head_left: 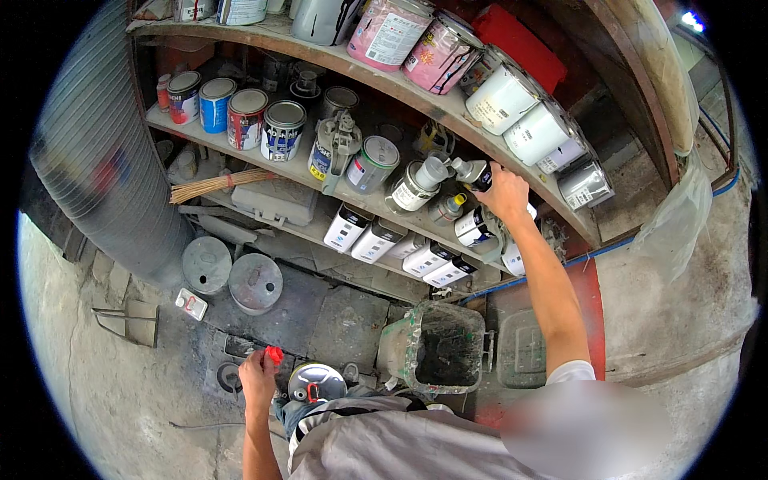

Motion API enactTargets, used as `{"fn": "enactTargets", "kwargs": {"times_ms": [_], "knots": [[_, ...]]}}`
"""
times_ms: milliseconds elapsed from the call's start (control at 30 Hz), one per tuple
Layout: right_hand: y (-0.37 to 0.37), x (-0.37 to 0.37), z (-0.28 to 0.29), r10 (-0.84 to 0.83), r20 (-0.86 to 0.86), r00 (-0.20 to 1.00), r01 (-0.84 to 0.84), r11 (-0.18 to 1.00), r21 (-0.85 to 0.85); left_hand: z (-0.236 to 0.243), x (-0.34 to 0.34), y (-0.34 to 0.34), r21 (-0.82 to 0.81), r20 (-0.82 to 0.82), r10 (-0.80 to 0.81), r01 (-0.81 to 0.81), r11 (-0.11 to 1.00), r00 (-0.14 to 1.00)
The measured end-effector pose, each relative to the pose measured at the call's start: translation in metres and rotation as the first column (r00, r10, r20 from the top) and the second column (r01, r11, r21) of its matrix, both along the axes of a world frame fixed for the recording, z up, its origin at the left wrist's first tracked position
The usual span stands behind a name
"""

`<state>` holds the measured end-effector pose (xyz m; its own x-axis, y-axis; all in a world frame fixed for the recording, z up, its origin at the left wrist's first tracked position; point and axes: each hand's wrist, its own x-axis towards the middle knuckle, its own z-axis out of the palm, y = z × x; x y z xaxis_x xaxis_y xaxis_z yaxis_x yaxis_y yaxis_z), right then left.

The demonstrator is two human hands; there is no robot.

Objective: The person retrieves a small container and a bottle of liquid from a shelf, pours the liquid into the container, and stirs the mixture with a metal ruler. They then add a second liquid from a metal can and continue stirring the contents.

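Observation:
My right hand reaches to the middle shelf with its fingers closed around a small black bottle that has a grey top. The bottle is tilted, its top pointing left; the palm hides part of it. Beside it stand a paint tin with a grey cup on it and a small yellow-capped bottle. Low on the left, my left hand pinches a small red cap. Close to that hand, a round metal tin with a red spout on its lid stands by my legs.
Metal shelves hold several paint tins, with a spray gun among them. White rectangular cans line the lower shelf. A paint-stained bin stands at the shelf's foot. Two round drums and a ridged duct are on the left.

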<state>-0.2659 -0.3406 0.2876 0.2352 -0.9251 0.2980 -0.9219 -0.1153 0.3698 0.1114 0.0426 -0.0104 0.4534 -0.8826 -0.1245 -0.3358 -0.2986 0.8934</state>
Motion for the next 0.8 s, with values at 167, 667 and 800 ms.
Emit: {"fn": "enactTargets", "kwargs": {"times_ms": [167,667,800], "knots": [[0.003,-0.001,0.001,-0.005,0.041,0.999,0.006,0.999,-0.042,0.009,-0.002,0.000,0.019,-0.048,0.034,-0.033,0.999,0.998],[0.008,-0.001,0.006,-0.051,0.063,0.997,0.050,0.999,0.010,0.005,-0.001,0.009,0.091,-0.198,0.114,-0.097,0.991,0.974],[0.006,-0.002,0.003,-0.011,0.023,1.000,0.012,1.000,-0.018,0.010,-0.001,0.009,0.121,-0.213,0.151,-0.128,0.984,0.965]]}}
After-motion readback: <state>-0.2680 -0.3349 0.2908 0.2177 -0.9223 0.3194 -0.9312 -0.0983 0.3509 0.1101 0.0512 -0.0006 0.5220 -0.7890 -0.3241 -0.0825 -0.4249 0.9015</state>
